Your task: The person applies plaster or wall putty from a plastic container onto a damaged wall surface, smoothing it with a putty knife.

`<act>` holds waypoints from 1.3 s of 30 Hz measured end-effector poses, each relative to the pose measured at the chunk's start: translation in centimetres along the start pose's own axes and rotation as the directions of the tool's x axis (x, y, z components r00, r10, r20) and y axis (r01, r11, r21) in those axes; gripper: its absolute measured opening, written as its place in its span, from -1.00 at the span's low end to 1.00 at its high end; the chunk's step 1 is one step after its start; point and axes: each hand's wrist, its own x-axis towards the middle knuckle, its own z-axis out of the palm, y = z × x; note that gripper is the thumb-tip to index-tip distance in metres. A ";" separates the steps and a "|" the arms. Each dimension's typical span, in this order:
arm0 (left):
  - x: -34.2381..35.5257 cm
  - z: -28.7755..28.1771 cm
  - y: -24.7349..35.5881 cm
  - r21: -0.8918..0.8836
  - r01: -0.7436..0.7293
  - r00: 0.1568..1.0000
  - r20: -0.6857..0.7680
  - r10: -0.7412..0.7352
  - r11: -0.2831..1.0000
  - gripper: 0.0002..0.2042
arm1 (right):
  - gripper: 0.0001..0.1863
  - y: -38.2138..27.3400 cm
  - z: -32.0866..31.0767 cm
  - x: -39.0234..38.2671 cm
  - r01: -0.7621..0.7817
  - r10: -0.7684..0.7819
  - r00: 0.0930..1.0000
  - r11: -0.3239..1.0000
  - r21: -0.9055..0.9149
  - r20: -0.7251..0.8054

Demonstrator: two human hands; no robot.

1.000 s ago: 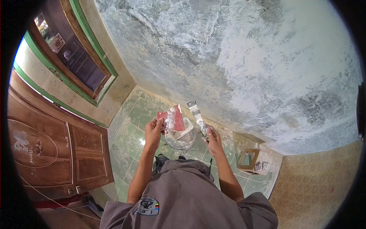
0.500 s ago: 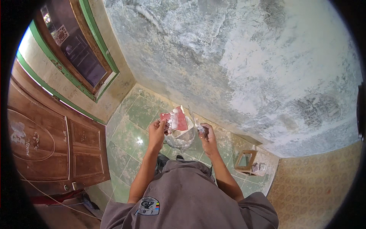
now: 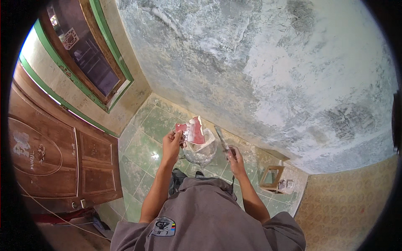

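A red putty board (image 3: 197, 131) smeared with white paste is gripped at its left end by my left hand (image 3: 171, 144), fingers closed. To its right my right hand (image 3: 235, 158) is closed on the handle of a paste-coated putty knife (image 3: 221, 137), its blade turned nearly edge-on and pointing up and forward, apart from the board. Below both, on the floor, is a round plaster-smeared bucket (image 3: 203, 154), partly hidden by the board; a pale container or rim shows inside it.
A patchily plastered wall (image 3: 268, 71) rises ahead. At the left are a wooden door (image 3: 96, 154) and a green-framed window (image 3: 88, 58). The tiled floor (image 3: 148, 125) is dusty. A small wooden-framed mirror (image 3: 271, 178) stands at the wall's foot, near a patterned wall (image 3: 343, 196).
The putty knife has turned from showing its flat face to nearly edge-on, and my right hand has shifted slightly rightward and down since the middle frame. The board has barely moved.
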 end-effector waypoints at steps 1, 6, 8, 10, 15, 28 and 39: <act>0.0 0.0 0.1 0.008 -0.014 1.000 0.010 0.014 1.000 -0.83 | -0.68 -0.5 -0.2 0.1 0.000 0.000 1.000 1.000 0.003 0.001; 0.1 0.3 -0.3 -0.003 -0.010 1.000 0.022 0.010 1.000 -0.82 | -0.68 -2.1 -0.1 1.0 -0.184 0.107 0.963 0.932 0.312 0.246; -0.1 0.6 -0.3 0.018 -0.007 0.999 0.042 0.006 1.000 -0.82 | -0.66 -2.6 0.3 1.6 -0.224 0.150 0.950 0.939 0.260 0.274; 0.0 0.5 -0.6 0.005 0.005 0.999 0.051 -0.005 1.000 -0.82 | -0.60 -3.8 0.9 1.7 -0.447 0.400 0.879 0.881 0.156 0.260; 0.4 -0.5 -1.8 0.004 0.000 0.999 0.048 -0.001 1.000 -0.81 | -0.63 0.3 -4.0 2.7 -0.566 0.498 0.793 0.815 0.123 0.352; -2.2 -9.5 -4.0 -0.002 0.012 0.968 -0.251 -0.012 1.000 -0.84 | -0.60 12.6 -1.5 8.5 -0.239 0.279 0.960 0.840 -0.486 0.010; -8.2 -10.5 -5.9 -0.119 0.183 0.852 -0.475 -0.218 0.976 -0.92 | -0.34 26.3 7.5 17.3 -0.524 0.513 0.830 0.584 -0.620 -0.219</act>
